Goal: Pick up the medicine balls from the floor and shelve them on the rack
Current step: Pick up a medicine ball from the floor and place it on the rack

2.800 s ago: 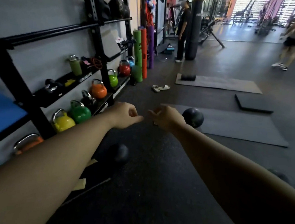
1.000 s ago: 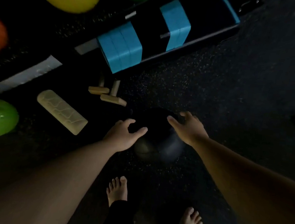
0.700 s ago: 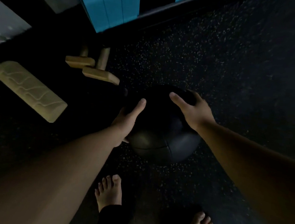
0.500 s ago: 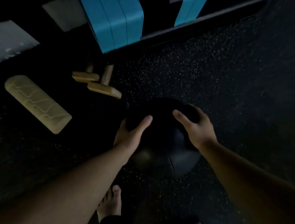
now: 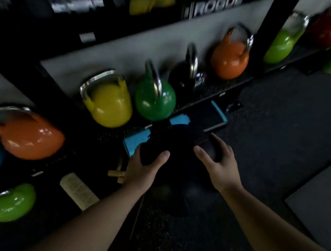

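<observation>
A black medicine ball is held between both hands in the middle of the view, in front of the black rack. My left hand grips its left side with the thumb on top. My right hand presses its right side, fingers spread over the ball. The ball is very dark and its lower edge is hard to make out against the floor.
The rack's bottom shelf holds kettlebells: yellow, green, black, two orange. A blue-edged pad, wooden blocks and a pale foam wedge lie on the floor. A grey mat lies at right.
Both hands closed onto the ball on the floor and lifted it. The view has swung up from the floor and my feet to the rack's kettlebell shelf.
</observation>
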The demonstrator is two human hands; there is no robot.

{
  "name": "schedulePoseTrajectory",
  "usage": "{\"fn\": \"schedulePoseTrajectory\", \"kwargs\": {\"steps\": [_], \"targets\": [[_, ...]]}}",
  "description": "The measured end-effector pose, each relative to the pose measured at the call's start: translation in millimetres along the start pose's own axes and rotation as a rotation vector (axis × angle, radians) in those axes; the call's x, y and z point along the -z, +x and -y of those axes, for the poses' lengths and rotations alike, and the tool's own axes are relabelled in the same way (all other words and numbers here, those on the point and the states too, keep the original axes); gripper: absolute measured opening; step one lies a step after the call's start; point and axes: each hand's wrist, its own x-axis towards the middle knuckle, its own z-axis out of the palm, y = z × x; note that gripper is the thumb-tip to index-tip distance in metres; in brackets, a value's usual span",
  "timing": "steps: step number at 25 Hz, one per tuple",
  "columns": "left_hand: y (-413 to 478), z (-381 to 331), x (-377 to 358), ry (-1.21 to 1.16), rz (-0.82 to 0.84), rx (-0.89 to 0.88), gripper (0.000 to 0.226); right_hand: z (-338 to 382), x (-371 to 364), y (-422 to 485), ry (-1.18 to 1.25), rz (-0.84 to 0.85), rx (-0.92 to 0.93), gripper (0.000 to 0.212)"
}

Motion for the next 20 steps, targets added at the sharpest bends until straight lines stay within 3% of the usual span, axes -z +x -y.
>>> {"fn": "schedulePoseTrajectory", "kwargs": {"steps": [5, 8, 14, 20], "targets": [[-59.7, -223.0, 48.8, -0.058, -0.081, -0.315, 0.082, 204.3, 101.5, -9.1, 0.136, -0.102, 0.251, 0.115], [-105.0, -334.7, 82.8, -0.054, -0.142, -0.498, 0.082, 310.6, 150.9, -24.8, 0.203, -0.142, 0.429, 0.107], [-195.2, -479.8, 157.3, -0.027, -0.254, -0.735, 0.075, 471.3, 205.2, -70.2, 0.355, -0.143, 0.702, 0.106], [-245.8, -579.3, 230.0, -0.002, -0.360, -0.889, 0.065, 593.7, 210.3, -90.1, 0.459, -0.126, 0.866, 0.103]]}}
